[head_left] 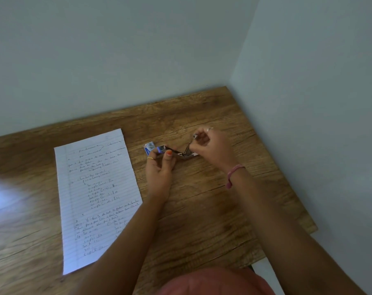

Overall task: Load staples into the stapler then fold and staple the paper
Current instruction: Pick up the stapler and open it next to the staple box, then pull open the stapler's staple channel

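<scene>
With the paper [95, 199] lying flat to the left, loading is underway: the left hand [159, 169] grips the stapler [172, 151] while the right hand [208, 145] pinches its raised part, and the staples likely go in next.

Brown wood grain, white lined paper, small spots of colour.

The table [202, 209] is warm brown with dark streaked grain and a pale glare patch at its left edge. The paper [95, 199] is white, ruled with fine lines and covered in dark handwriting, a little red near its right side. The stapler [172, 151] looks dark with a shiny blue-lit end. The staple box [149, 146] is blue, white and red. One thumbnail [169, 153] is orange; the wrist band [234, 173] is pink.
</scene>
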`<state>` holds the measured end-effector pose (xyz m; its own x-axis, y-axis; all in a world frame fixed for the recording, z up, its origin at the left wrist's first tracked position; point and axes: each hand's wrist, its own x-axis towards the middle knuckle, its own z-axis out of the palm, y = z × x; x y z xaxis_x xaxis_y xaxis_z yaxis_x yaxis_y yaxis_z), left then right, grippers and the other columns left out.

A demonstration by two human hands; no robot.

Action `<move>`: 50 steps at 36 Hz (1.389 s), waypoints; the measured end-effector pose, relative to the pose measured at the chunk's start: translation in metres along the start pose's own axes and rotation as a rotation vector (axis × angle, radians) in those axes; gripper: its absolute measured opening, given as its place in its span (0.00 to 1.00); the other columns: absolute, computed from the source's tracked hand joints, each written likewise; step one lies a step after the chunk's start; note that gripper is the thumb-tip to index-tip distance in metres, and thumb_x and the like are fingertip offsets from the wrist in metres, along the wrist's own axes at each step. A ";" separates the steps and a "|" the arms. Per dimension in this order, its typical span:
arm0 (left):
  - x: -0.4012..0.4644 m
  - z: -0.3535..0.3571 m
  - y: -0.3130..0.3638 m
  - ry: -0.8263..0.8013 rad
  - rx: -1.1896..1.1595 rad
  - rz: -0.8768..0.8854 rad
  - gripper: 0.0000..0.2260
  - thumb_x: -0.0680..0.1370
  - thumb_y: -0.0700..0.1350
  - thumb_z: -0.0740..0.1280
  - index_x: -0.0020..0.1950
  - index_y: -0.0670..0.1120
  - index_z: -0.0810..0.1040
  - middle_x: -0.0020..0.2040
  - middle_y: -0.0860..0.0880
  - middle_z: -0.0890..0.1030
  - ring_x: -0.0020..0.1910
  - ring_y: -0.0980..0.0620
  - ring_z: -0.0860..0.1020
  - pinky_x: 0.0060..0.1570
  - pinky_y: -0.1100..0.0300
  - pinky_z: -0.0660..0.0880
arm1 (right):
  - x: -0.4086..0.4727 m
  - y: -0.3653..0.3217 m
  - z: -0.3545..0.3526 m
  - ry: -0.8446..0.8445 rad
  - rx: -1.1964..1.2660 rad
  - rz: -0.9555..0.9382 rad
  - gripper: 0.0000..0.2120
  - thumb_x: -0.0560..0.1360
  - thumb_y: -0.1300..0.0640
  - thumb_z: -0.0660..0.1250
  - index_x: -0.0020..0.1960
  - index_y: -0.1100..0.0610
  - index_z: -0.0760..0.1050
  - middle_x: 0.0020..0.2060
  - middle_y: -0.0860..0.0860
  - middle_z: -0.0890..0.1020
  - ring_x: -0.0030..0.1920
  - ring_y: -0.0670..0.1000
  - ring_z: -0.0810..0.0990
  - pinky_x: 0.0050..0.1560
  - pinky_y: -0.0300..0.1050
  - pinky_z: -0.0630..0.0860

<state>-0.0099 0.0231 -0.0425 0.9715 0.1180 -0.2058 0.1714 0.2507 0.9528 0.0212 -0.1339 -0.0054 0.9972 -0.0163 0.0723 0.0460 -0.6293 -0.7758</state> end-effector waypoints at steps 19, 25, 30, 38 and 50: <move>-0.029 0.007 0.010 -0.017 -0.077 0.138 0.08 0.72 0.32 0.71 0.47 0.42 0.75 0.51 0.44 0.84 0.56 0.48 0.81 0.54 0.55 0.78 | -0.046 0.009 0.025 0.170 0.710 0.574 0.14 0.79 0.53 0.64 0.60 0.60 0.72 0.45 0.57 0.84 0.44 0.53 0.85 0.46 0.45 0.82; -0.047 0.002 0.009 -0.139 0.009 0.296 0.11 0.69 0.27 0.71 0.47 0.35 0.73 0.49 0.45 0.82 0.52 0.49 0.81 0.51 0.58 0.78 | -0.040 -0.014 0.031 -0.013 1.155 0.589 0.19 0.82 0.50 0.56 0.59 0.66 0.73 0.49 0.60 0.84 0.44 0.53 0.84 0.44 0.46 0.80; -0.059 -0.008 0.007 -0.362 -0.062 0.258 0.18 0.69 0.30 0.72 0.56 0.34 0.70 0.55 0.45 0.78 0.59 0.49 0.77 0.57 0.58 0.75 | -0.032 -0.031 0.024 0.025 1.265 0.503 0.11 0.83 0.59 0.55 0.61 0.61 0.69 0.56 0.61 0.81 0.55 0.55 0.83 0.53 0.47 0.79; -0.056 0.002 0.039 -0.172 -0.337 -0.275 0.18 0.80 0.51 0.60 0.65 0.43 0.74 0.57 0.42 0.81 0.56 0.45 0.79 0.54 0.54 0.77 | -0.033 -0.058 0.001 -0.180 0.970 0.346 0.11 0.82 0.56 0.57 0.61 0.56 0.74 0.54 0.57 0.83 0.57 0.53 0.82 0.57 0.50 0.78; -0.054 0.018 0.065 -0.249 -0.728 -0.567 0.08 0.72 0.45 0.69 0.44 0.42 0.86 0.42 0.46 0.83 0.38 0.57 0.81 0.43 0.67 0.78 | -0.041 -0.080 -0.012 -0.242 0.806 0.292 0.14 0.82 0.54 0.56 0.61 0.57 0.76 0.51 0.54 0.85 0.51 0.53 0.83 0.56 0.46 0.77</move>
<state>-0.0480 0.0157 0.0350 0.7966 -0.3914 -0.4606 0.5646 0.7539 0.3359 -0.0236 -0.0923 0.0608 0.9562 0.1319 -0.2613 -0.2764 0.1137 -0.9543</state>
